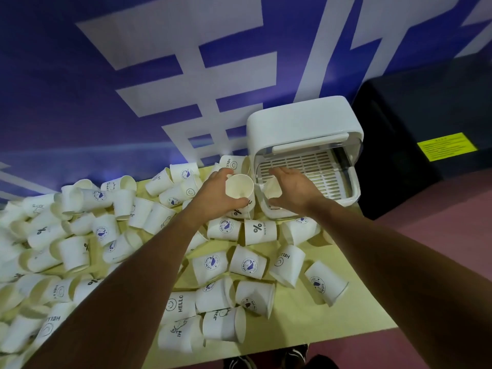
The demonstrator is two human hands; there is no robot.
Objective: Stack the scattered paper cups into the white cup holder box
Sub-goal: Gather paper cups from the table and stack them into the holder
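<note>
The white cup holder box [303, 123] stands at the table's far right with its clear lid raised, showing a slotted white tray [319, 171] inside. My left hand [213, 193] grips an upright paper cup [239, 186] just left of the box, mouth facing me. My right hand [292, 187] holds another paper cup [273, 187] at the box's front left corner, over the tray's near edge. Several white printed paper cups [247, 263] lie scattered on the yellow table [306, 310], piled thick on the left.
A blue wall with large white characters rises behind the table. A black cabinet [426, 134] with a yellow label stands right of the box. The table's near edge runs diagonally at bottom right, above pink floor [439, 214]. Shoes show below the edge.
</note>
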